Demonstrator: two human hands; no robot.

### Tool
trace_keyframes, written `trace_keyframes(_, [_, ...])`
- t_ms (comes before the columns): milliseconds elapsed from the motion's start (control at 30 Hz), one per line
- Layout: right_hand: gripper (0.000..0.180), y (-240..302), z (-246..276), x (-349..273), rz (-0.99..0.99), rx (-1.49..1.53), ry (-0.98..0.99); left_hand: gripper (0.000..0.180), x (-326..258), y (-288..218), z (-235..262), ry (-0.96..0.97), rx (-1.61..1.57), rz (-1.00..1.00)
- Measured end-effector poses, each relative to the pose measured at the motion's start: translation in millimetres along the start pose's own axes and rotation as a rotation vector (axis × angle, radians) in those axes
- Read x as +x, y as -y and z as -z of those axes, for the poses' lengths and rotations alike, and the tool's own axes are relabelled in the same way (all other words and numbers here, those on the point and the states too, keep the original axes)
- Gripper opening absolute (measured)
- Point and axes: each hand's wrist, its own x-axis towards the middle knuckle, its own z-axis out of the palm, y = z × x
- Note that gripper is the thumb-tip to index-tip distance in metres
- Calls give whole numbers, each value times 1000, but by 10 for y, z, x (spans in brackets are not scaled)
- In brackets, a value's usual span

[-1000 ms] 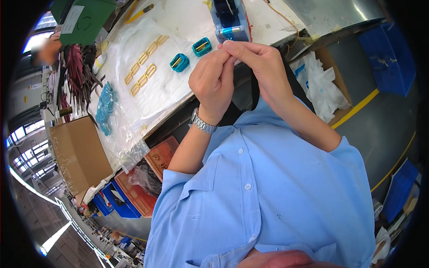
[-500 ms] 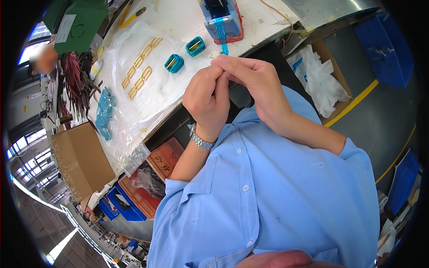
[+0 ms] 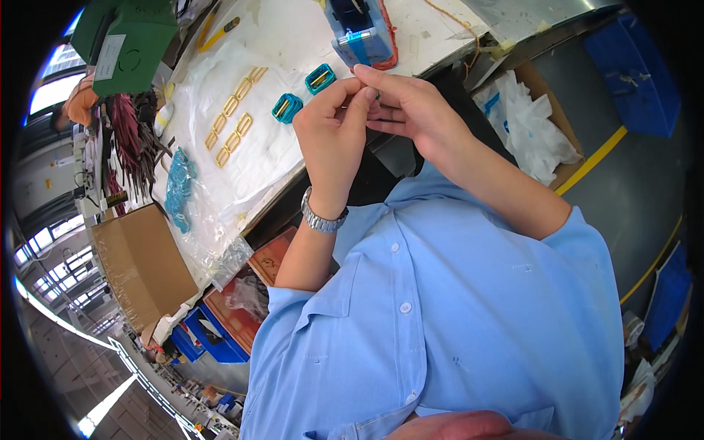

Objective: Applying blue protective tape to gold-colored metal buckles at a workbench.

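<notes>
My left hand (image 3: 331,143), with a metal watch on its wrist, is closed, thumb and forefinger pinched together. My right hand (image 3: 425,114) meets it at the fingertips, its fingers bent around the same spot. A speck of teal shows between them; the rest of what they hold is hidden. Just beyond stands a blue-grey tape dispenser (image 3: 381,45) with a short end of blue tape (image 3: 358,48) at its front. Left of my hands, two buckles wrapped in teal, a nearer one (image 3: 287,108) and a farther one (image 3: 320,78), lie on white sheeting.
Several gold oval buckles (image 3: 230,106) lie in two rows on the sheeting. Farther left are a teal bundle in clear plastic (image 3: 178,189), a cardboard box (image 3: 143,268) and a green box (image 3: 136,51). A yellow cutter (image 3: 220,34) lies behind. A carton with white bags (image 3: 539,136) stands right.
The blue strip stretched from the dispenser to my fingers is no longer there; only a short end remains on it. My hands have shifted, and the right fingers have spread a little.
</notes>
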Motion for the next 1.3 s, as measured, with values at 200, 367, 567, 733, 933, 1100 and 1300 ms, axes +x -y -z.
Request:
trace_keyframes(200, [38, 52, 18, 57, 154, -51, 69, 12, 70, -46, 27, 72, -93, 95])
trace_keyframes(367, [42, 62, 50, 45, 157, -34, 113, 16, 74, -125, 38, 65, -279, 183])
trace_keyframes(567, [46, 69, 6, -33, 175, -5, 32, 17, 89, -128, 89, 82, -293, 215])
trace_keyframes(733, [42, 53, 23, -57, 201, -9, 67, 18, 91, -178, 107, 81, -305, 226])
trace_keyframes(933, [34, 42, 14, -80, 236, -11, 55, 17, 127, -212, 119, 107, -291, 231])
trace_keyframes(1100, [34, 18, -5, -83, 278, -43, 90, 18, 361, -175, 202, 237, -282, 274])
trace_keyframes(1300, [34, 27, 128, 35, 264, -55, 136, 23, 574, -101, 346, 361, -321, 377])
